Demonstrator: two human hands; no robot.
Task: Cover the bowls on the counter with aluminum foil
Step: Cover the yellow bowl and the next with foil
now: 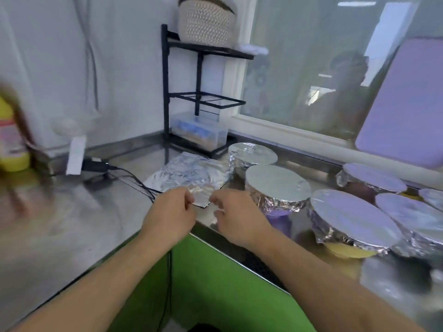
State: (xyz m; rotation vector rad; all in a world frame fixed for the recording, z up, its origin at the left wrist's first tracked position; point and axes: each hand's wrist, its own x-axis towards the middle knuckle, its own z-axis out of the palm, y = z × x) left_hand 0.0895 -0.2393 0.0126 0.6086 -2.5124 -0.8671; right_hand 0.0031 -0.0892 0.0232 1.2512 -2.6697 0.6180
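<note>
We see both hands at the near edge of a crumpled foil sheet (187, 174) lying flat on the steel counter (72, 212). The left hand (171, 213) pinches this edge with curled fingers; the right hand (236, 216) is curled beside it, but we cannot tell if it grips. Foil-covered bowls (278, 185) stand to the right.
</note>
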